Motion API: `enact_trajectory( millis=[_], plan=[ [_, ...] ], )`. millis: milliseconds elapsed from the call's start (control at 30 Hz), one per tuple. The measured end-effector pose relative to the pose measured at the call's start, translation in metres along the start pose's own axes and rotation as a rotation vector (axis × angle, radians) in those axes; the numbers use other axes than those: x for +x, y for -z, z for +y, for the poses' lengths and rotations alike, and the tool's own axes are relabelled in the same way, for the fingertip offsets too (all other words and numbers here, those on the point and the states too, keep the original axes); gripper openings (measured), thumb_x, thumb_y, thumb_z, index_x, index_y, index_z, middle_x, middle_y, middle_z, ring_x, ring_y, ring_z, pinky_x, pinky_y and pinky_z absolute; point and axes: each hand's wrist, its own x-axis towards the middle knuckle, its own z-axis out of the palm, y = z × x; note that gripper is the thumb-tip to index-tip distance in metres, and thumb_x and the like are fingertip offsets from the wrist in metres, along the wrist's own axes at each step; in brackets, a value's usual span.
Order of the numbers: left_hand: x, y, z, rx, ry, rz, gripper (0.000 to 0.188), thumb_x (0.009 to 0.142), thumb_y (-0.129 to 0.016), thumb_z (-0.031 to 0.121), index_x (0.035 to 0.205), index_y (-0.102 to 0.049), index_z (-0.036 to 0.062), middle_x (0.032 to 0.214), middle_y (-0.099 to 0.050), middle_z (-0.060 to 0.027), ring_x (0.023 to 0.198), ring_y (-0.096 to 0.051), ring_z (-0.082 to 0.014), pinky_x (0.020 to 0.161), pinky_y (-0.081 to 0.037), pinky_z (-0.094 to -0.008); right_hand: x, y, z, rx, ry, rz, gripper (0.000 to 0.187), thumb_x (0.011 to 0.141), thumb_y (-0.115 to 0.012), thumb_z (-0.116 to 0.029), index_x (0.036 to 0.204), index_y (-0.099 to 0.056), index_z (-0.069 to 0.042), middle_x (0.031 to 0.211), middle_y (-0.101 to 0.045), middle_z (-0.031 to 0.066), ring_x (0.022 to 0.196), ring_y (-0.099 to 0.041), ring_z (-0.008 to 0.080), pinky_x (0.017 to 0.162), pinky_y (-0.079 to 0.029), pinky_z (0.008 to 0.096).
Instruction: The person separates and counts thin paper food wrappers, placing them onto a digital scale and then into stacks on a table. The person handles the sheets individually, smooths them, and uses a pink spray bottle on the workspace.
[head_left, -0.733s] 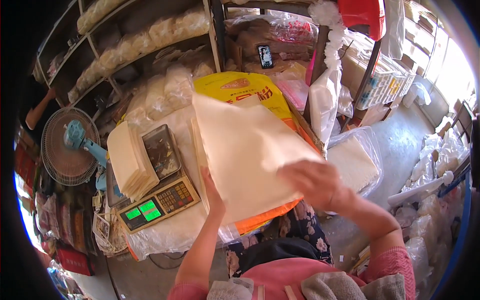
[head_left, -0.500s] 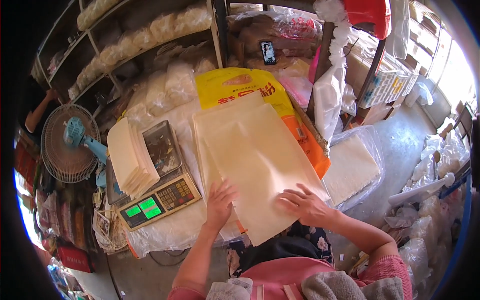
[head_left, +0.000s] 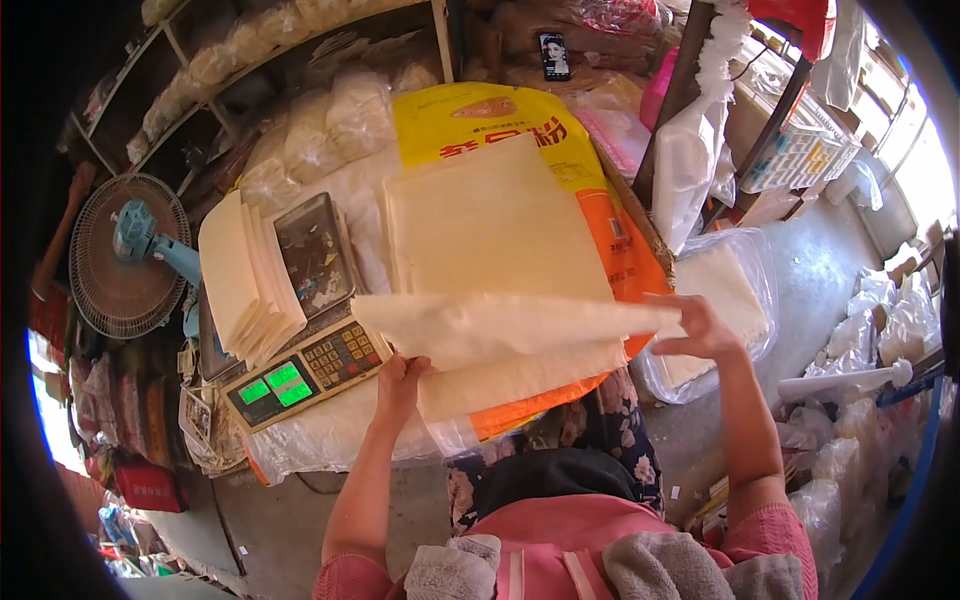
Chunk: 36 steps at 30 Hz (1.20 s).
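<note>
A thin cream-coloured sheet [head_left: 500, 322] is lifted and bowed across the table's near side. My left hand [head_left: 398, 382] is closed in a pinch at its left corner. At the sheet's other end, my right hand [head_left: 700, 330] curves round the edge, thumb and fingers on either side of it; the exact contact is partly hidden. Beneath and beyond lies a stack of similar sheets [head_left: 480, 220], resting on a yellow and orange printed bag [head_left: 625, 245]. Left of the stack, several folded cream sheets [head_left: 240, 280] lean on a digital scale [head_left: 315, 375] with lit green displays.
A blue-grey fan [head_left: 130, 250] stands at the far left. Bagged goods [head_left: 340, 120] line the back of the table. A plastic-wrapped pale slab [head_left: 700, 290] lies at the right, below an upright post [head_left: 680, 110]. A phone [head_left: 554, 56] is propped at the back.
Both hands were open over the flat top sheet; now its near part is raised and folded up between them. My right hand moved right and up, my left closed. The view shifted slightly.
</note>
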Motion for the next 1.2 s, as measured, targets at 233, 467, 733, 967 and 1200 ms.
enact_trajectory(
  millis=[233,467,733,967,1200],
  plan=[
    [0.024,-0.010,0.005,0.286,0.030,0.213,0.014,0.089,-0.066,0.010,0.098,-0.062,-0.0012,0.079,-0.069,-0.0134,0.072,-0.067,-0.0206,0.068,-0.052,-0.0319,0.081,-0.052,0.081,-0.004,-0.213,0.390,0.016,0.090,-0.066,-0.012,0.092,-0.059,0.002,0.075,-0.065,0.0041,0.070,-0.059,0.0099,0.063,-0.048,0.0303],
    [0.020,-0.039,0.037,0.898,-0.572,0.323,0.051,0.089,-0.069,0.027,0.133,-0.053,0.0069,0.136,-0.051,-0.0171,0.122,-0.053,-0.0318,0.100,-0.043,-0.0480,0.100,-0.077,0.108,-0.414,-0.350,0.647,0.021,0.086,-0.061,-0.020,0.095,-0.062,-0.001,0.078,-0.065,0.0164,0.075,-0.063,0.0300,0.067,-0.049,0.0403],
    [0.017,-0.058,0.012,0.996,-0.489,-0.064,0.067,0.089,-0.063,0.048,0.141,-0.048,0.0076,0.150,-0.039,-0.0172,0.140,-0.035,-0.0378,0.113,-0.025,-0.0578,0.100,-0.081,0.068,-0.614,-0.387,0.538,0.040,0.088,-0.057,-0.021,0.125,-0.056,-0.006,0.124,-0.060,0.0206,0.109,-0.059,0.0376,0.091,-0.048,0.0440],
    [0.012,-0.057,0.005,1.056,-0.574,-0.032,0.059,0.091,-0.064,0.040,0.137,-0.051,0.0053,0.148,-0.042,-0.0181,0.138,-0.037,-0.0373,0.111,-0.031,-0.0543,0.093,-0.136,0.075,-0.878,0.072,0.273,0.053,0.097,-0.051,-0.022,0.146,-0.038,-0.008,0.155,-0.030,0.0168,0.146,-0.023,0.0361,0.118,-0.021,0.0517],
    [0.013,-0.019,0.008,1.026,-0.829,-0.008,0.031,0.081,-0.069,0.013,0.110,-0.063,0.0040,0.114,-0.066,-0.0130,0.108,-0.062,-0.0304,0.093,-0.049,-0.0406,0.094,-0.137,0.078,-0.852,0.052,0.213,0.050,0.098,-0.051,-0.023,0.145,-0.039,-0.009,0.155,-0.031,0.0177,0.146,-0.023,0.0364,0.118,-0.019,0.0542]
  ],
)
